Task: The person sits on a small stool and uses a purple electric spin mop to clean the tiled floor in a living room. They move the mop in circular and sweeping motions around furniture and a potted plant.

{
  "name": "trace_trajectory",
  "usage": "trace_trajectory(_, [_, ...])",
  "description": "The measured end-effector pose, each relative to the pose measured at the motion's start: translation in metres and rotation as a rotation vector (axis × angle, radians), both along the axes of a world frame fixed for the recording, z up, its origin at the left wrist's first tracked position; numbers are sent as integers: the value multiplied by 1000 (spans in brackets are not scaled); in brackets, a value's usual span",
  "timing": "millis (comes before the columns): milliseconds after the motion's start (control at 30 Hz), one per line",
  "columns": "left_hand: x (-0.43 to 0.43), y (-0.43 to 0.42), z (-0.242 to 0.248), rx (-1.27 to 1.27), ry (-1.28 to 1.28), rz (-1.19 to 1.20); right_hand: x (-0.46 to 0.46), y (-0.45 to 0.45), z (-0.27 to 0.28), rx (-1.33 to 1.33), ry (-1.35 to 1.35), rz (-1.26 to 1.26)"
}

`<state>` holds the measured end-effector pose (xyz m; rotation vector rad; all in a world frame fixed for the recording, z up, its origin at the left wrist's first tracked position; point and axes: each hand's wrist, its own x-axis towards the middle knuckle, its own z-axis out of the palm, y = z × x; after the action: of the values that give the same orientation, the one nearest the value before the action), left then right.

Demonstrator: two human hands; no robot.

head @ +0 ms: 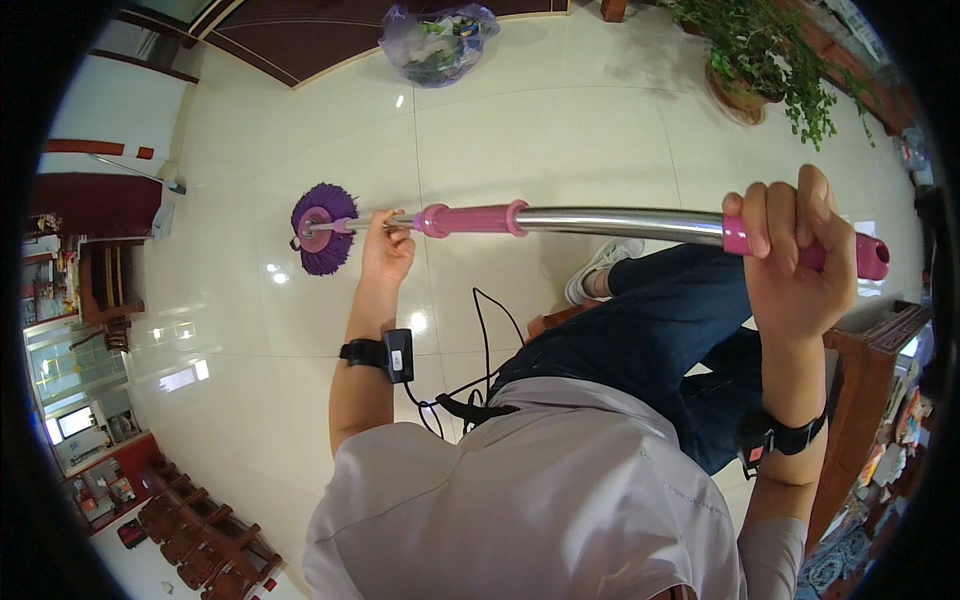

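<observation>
A spin mop lies across my view, its steel pole [622, 220] running from left to right. My right hand [799, 251] is closed around the pink end grip [870, 257]. On the thin lower shaft, close to the mop head, my left hand [388, 251] has its fingers wrapped. A pink sleeve [472, 220] sits on the pole between both hands. At the left end, the round mop head [325, 251] shows purple strands around a pink disc. Whether its strands touch the floor, I cannot tell.
Glossy pale tiles [525, 142] cover the floor. Ahead stands a clear plastic bag [439, 49] of refuse, with a potted plant [742, 82] farther right. A black cable [486, 330] hangs beside my waist. A wooden cabinet [855, 397] flanks my right arm; carved wooden furniture [202, 532] stands lower left.
</observation>
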<state>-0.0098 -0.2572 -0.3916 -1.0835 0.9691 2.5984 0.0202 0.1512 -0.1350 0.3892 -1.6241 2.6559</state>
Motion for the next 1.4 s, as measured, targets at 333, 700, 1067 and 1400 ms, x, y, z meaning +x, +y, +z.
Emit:
trace_trajectory(333, [35,117,39,24,-137,-661,88,148,39,85,-34,-142])
trace_trajectory(700, [29,279,78,244,-26,-1220,270,258,123,-15,63,-665])
trace_trajectory(1067, [12,435,84,388,166,-1628,360,199,165,263,272,-1052])
trace_trajectory(1400, [7,582,75,399,232,-1689,355,153,163,384,393,-1171])
